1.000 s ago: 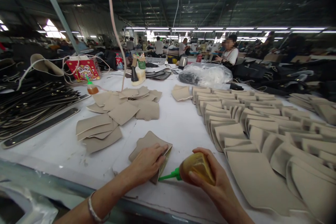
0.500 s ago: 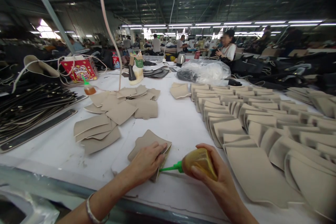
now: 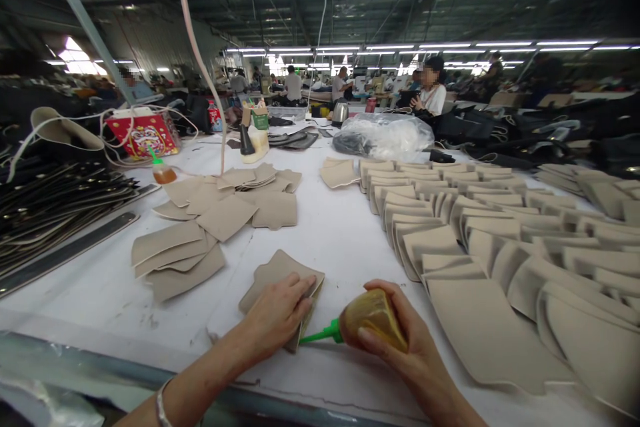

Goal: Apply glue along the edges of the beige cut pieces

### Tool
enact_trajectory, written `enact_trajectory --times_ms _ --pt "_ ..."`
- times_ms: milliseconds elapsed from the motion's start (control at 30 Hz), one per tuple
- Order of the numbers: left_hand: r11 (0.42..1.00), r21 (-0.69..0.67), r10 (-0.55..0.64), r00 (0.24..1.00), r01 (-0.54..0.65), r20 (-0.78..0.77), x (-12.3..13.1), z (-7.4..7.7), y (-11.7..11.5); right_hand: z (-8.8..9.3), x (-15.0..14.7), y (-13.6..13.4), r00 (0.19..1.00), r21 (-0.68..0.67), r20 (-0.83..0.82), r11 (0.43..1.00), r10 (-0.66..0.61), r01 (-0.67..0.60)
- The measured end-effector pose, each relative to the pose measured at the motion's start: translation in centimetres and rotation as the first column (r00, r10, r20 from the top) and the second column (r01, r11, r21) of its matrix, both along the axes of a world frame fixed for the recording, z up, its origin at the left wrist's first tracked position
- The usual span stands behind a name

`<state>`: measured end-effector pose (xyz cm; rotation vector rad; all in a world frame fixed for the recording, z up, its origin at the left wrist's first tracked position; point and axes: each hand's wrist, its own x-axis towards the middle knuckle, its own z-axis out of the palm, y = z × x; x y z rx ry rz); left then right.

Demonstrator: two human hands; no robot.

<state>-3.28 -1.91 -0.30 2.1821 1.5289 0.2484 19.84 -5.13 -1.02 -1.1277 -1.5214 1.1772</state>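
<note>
My right hand (image 3: 403, 340) is wrapped round a squeeze bottle (image 3: 373, 320) of amber liquid, probably glue, tipped onto its side. Its green nozzle points left, with the tip at the near right edge of a beige leather-like piece (image 3: 275, 270). My left hand (image 3: 283, 310) lies across that piece, fingers together, holding a lifted or folded edge; the thumb is mostly hidden. Beyond it lies a loose pile of similar beige pieces (image 3: 227, 217). To the right of the bottle, many more beige pieces (image 3: 493, 320) stand in overlapping rows.
On the left are a stack of black strips (image 3: 60, 213), a second green-tipped bottle (image 3: 163, 172) and a red box (image 3: 143, 133). Farther back lie a clear plastic bag (image 3: 385, 135) and a kettle (image 3: 341, 112). A co-worker (image 3: 430, 90) sits behind. A cord (image 3: 200, 57) hangs to the table.
The nozzle tip has slid slightly toward me along the piece's edge, the bottle moving a little left and down. My left hand keeps its hold. The whole view has shifted slightly.
</note>
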Motion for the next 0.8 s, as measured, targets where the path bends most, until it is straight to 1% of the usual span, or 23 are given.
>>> enact_trajectory --times_ms 100,233,300,400,467,533,633,667,733,800 --pt "1.0 0.004 -0.006 1.0 0.006 0.005 0.0 -0.2 0.1 -0.2 0.4 1.2 0.994 0.064 0.069 0.994 -0.088 0.084" --pt "1.0 -0.006 -0.013 1.0 0.013 0.012 0.0 0.1 0.2 -0.3 0.7 2.5 0.97 0.177 0.099 0.963 -0.224 0.204" --pt "1.0 -0.011 -0.014 1.0 0.014 0.012 0.0 0.3 0.2 -0.2 0.7 2.4 0.97 0.181 0.103 0.963 -0.22 0.199" --pt "1.0 -0.009 -0.011 1.0 0.011 0.008 0.1 0.5 0.1 -0.2 0.8 1.8 0.992 0.096 0.076 0.991 -0.101 0.093" --pt "1.0 -0.007 -0.011 1.0 0.011 0.009 0.1 0.4 0.1 -0.4 1.0 1.9 0.997 0.063 0.054 0.996 -0.063 0.059" --pt "1.0 -0.001 -0.013 1.0 0.013 0.012 0.1 0.2 0.2 -0.6 1.1 2.5 0.992 0.085 0.054 0.99 -0.118 0.113" --pt "1.0 -0.002 -0.015 1.0 0.016 0.02 0.2 0.1 0.3 -0.8 1.2 3.7 0.967 0.151 0.055 0.959 -0.248 0.238" --pt "1.0 -0.006 -0.016 1.0 0.016 0.022 0.2 0.1 0.3 -0.8 1.2 3.9 0.961 0.163 0.056 0.952 -0.272 0.26" --pt "1.0 -0.017 -0.016 1.0 0.016 0.025 0.2 0.1 0.4 -0.7 1.1 3.9 0.957 0.161 0.064 0.95 -0.282 0.269" --pt "1.0 -0.026 -0.016 0.999 0.017 0.031 0.1 0.2 0.4 -0.6 1.0 3.3 0.973 0.118 0.075 0.971 -0.219 0.21"
